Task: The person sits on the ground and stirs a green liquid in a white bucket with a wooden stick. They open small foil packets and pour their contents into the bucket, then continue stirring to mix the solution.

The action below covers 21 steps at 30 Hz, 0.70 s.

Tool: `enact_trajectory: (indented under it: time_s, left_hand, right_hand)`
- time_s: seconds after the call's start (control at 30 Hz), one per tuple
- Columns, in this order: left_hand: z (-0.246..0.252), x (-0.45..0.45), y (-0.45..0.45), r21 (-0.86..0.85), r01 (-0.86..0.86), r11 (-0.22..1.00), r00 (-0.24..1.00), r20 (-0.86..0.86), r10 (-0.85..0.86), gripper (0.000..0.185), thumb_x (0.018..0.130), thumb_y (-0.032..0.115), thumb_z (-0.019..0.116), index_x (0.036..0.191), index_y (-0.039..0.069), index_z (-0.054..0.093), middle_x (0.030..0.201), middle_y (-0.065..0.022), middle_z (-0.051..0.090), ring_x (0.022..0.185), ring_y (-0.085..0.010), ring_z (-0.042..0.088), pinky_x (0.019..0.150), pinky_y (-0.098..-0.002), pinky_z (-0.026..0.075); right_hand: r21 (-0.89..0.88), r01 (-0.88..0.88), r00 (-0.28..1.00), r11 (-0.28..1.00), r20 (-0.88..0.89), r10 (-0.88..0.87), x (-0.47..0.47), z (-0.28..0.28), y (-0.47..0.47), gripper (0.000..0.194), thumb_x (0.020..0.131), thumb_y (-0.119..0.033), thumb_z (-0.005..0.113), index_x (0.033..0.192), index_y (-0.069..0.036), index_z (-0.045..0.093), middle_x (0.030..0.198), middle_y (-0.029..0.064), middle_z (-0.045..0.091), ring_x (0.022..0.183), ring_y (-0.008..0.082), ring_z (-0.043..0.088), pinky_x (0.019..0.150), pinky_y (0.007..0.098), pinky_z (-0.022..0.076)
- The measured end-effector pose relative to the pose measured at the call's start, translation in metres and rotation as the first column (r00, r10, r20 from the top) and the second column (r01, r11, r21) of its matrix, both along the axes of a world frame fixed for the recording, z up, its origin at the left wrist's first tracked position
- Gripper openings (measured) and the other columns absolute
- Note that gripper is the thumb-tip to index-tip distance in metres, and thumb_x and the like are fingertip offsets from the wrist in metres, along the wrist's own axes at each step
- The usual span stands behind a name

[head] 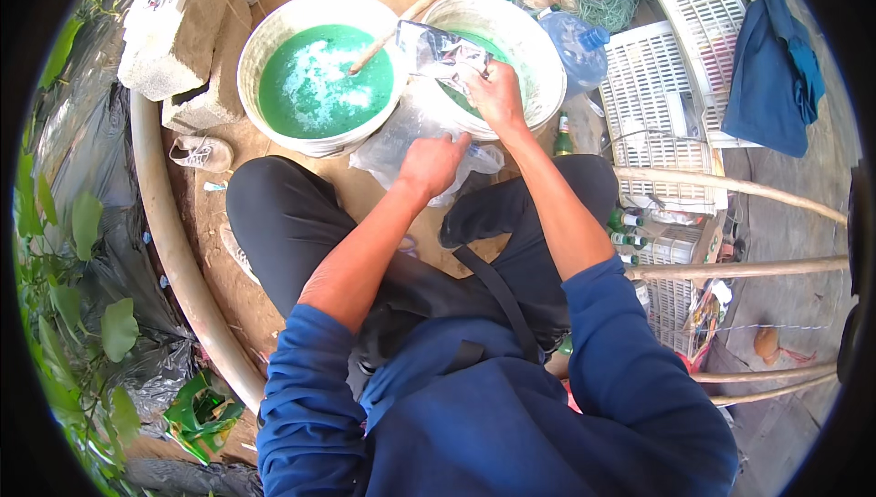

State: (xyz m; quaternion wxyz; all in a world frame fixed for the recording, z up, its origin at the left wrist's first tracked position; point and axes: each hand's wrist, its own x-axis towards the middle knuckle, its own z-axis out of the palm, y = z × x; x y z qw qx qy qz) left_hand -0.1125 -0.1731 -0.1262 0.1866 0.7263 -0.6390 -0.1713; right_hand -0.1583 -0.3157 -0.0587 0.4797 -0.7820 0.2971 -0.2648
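My right hand [496, 93] grips a silver foil pouch [438, 52], tilted over the right white bucket [544, 96], which has green liquid inside. My left hand [432, 165] is curled in front of a clear plastic bag [393, 144]; whether its fingers pinch the bag is hidden. The bag lies against the fronts of the buckets. To the left, another white bucket [250, 90] holds green liquid [294, 103] with pale foam or powder on top. A wooden stick [387, 35] leans in that bucket, its lower end in the liquid.
Concrete blocks [195, 52] and a shoe [202, 153] sit at left, beside a long pole [168, 223]. At right are a large plastic water bottle [578, 52], white plastic crates [647, 86], a green glass bottle [563, 137] and wooden poles [739, 185]. Green netting [609, 1] lies behind.
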Motion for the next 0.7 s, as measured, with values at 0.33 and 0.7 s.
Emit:
enact_trajectory:
  time_s: [0.33, 0.7]
  left_hand:
    - [0.020, 0.005, 0.059, -0.008, -0.055, 0.998, 0.996, -0.070, 0.055, 0.018, 0.093, 0.017, 0.064, 0.108, 0.008, 0.061, 0.096, -0.0149, 0.067, 0.084, -0.0406, 0.067, 0.073, -0.0524, 0.053]
    - [0.037, -0.013, 0.106, 0.054, -0.099, 0.994, 0.988, -0.115, 0.105, 0.024, 0.093, 0.017, 0.066, 0.115, 0.009, 0.067, 0.105, -0.0141, 0.070, 0.087, -0.0392, 0.069, 0.075, -0.0489, 0.056]
  right_hand:
    - [-0.206, -0.034, 0.983, 0.978, -0.186, -0.005, -0.113, 0.015, 0.029, 0.020, 0.093, -0.014, 0.064, 0.096, 0.005, 0.069, 0.069, 0.0070, 0.062, 0.061, 0.0101, 0.054, 0.056, 0.0310, 0.0429]
    - [-0.309, -0.384, 0.794, 0.870, -0.591, 0.141, -0.101, -0.030, 0.055, 0.015, 0.082, -0.009, 0.064, 0.091, 0.000, 0.072, 0.086, 0.0231, 0.069, 0.086, 0.0437, 0.067, 0.075, 0.0516, 0.0523]
